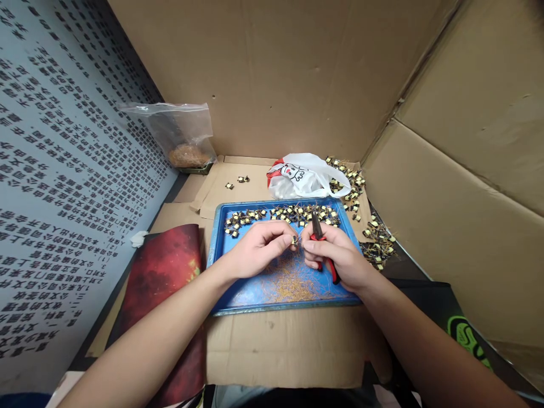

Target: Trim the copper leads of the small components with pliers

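Between the thumb and fingers of my left hand point(267, 245) is a small transformer point(294, 240), yellow and black with thin wire leads. My right hand point(334, 252) is wrapped round red-handled pliers point(317, 231), their dark jaws pointing up and away from me. The fingertips of my right hand are close beside the transformer's leads; whether they touch them I cannot tell. Both hands are above a blue tray point(213, 249). Along its far side lie many similar transformers point(301, 214). Cut copper-coloured wire bits point(293, 283) are scattered over its near half.
More transformers point(378, 243) are heaped right of the tray and behind it. A white plastic bag point(301, 177) lies beyond the tray. A clear bag of wire scraps point(189, 153) stands at the back left. A red mat point(165, 283) is at left. Cardboard walls point(272, 73) enclose the back and right.
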The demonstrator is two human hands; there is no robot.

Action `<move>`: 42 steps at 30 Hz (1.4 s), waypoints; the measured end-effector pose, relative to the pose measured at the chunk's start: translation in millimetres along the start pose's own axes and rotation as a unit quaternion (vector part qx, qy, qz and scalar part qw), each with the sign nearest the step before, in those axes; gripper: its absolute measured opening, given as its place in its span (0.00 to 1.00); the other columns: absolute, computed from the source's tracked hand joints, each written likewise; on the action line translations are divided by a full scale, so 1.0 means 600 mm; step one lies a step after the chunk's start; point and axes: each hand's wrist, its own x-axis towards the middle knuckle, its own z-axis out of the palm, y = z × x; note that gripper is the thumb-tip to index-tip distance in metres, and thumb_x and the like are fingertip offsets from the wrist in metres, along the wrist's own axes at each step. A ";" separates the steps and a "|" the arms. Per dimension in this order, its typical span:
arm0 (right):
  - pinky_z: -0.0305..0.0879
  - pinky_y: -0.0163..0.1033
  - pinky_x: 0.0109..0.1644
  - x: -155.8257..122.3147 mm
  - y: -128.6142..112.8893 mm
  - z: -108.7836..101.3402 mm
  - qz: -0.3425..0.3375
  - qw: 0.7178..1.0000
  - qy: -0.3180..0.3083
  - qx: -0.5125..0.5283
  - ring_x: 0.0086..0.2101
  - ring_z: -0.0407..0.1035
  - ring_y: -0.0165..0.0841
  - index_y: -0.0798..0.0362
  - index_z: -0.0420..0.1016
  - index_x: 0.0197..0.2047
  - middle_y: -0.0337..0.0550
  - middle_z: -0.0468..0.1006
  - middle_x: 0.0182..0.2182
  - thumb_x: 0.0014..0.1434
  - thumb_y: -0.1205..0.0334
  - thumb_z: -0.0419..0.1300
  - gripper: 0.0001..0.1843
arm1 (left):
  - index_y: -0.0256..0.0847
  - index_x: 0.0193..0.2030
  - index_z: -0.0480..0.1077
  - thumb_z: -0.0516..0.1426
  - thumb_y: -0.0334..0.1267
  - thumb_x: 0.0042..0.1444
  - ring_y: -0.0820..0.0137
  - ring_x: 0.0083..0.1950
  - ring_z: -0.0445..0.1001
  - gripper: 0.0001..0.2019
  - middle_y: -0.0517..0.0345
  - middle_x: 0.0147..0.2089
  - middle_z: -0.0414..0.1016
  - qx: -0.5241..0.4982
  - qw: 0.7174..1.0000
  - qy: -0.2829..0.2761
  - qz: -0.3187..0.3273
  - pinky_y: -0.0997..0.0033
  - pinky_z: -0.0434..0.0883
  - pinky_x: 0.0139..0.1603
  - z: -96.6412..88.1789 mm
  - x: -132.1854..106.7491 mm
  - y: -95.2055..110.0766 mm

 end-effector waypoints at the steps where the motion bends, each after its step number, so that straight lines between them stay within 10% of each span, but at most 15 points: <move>1: 0.53 0.35 0.26 -0.001 -0.001 0.000 -0.005 1.000 -0.001 0.001 0.22 0.54 0.25 0.52 0.73 0.36 0.30 0.62 0.23 0.59 0.51 0.74 0.17 | 0.37 0.36 0.75 0.55 0.55 0.75 0.68 0.37 0.72 0.24 0.54 0.35 0.76 0.004 1.000 -0.003 0.003 0.70 0.68 0.42 0.000 0.000 0.000; 16: 0.51 0.35 0.26 0.003 0.004 0.005 -0.019 0.999 0.027 -0.034 0.21 0.56 0.25 0.51 0.70 0.29 0.31 0.63 0.21 0.56 0.59 0.70 0.12 | 0.36 0.37 0.75 0.55 0.49 0.75 0.67 0.40 0.73 0.20 0.53 0.38 0.78 0.030 0.999 -0.022 0.023 0.68 0.68 0.46 0.001 0.001 -0.006; 22: 0.53 0.36 0.27 -0.001 0.004 -0.004 -0.027 1.000 0.006 0.002 0.22 0.53 0.26 0.52 0.78 0.42 0.30 0.62 0.23 0.59 0.53 0.71 0.13 | 0.38 0.32 0.71 0.53 0.50 0.76 0.70 0.35 0.69 0.22 0.58 0.32 0.72 0.020 1.000 -0.018 0.013 0.70 0.65 0.42 0.001 -0.001 -0.006; 29: 0.51 0.38 0.29 -0.002 -0.008 -0.002 -0.076 0.986 0.023 -0.144 0.24 0.58 0.28 0.52 0.74 0.34 0.33 0.65 0.23 0.65 0.51 0.69 0.15 | 0.39 0.30 0.65 0.53 0.47 0.74 0.71 0.33 0.63 0.21 0.63 0.29 0.65 0.013 1.000 -0.020 0.006 0.71 0.62 0.39 0.001 -0.001 -0.005; 42: 0.63 0.39 0.37 -0.019 -0.020 0.001 -0.287 0.848 0.050 -0.443 0.32 0.67 0.32 0.51 0.74 0.35 0.40 0.74 0.32 0.71 0.66 0.62 0.10 | 0.41 0.28 0.62 0.54 0.37 0.65 0.73 0.31 0.61 0.13 0.64 0.27 0.63 0.018 0.998 -0.043 -0.033 0.71 0.60 0.36 0.002 -0.002 -0.005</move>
